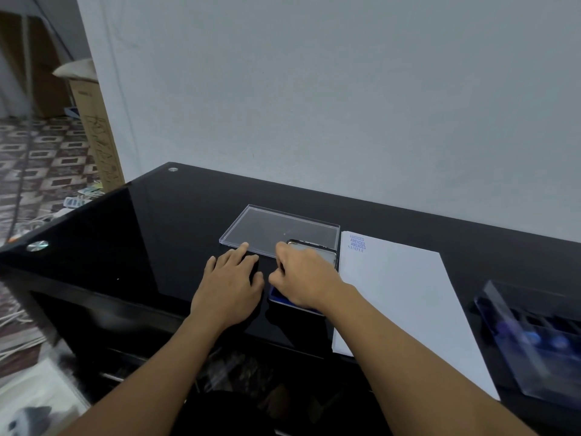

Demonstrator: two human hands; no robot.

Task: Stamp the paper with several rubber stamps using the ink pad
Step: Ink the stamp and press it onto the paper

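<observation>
Two bare forearms reach in from the bottom edge toward the middle of a glossy black surface [141, 221]. The left hand [231, 280] lies flat on it, palm down, fingers straight and slightly spread, holding nothing. Its fingertips almost touch the near edge of a clear plastic lid [283, 226] lying further back.

Just to its right, the right hand [303, 278] hovers low over the ink pad [276, 296], knuckles up, with the fingers curled downward. The hand hides its own grip, so I cannot tell whether it pinches a stamp or is clenched on nothing.

The ink pad shows as a blue strip at the near left, under the hand. Its long axis runs away from the person, and its metal cover [317, 248] stands open at the far end.

The paper [402, 303] lies directly to the right of the pad, just beside it, with its long side also running away from the person. Four blue prints [357, 243] are stacked in its far left corner; the rest is blank. The right hand is the nearer one, so the next print probably calls for a short sideways move to the right.

At the far right sits a blurred clear stamp box [540, 335].
</observation>
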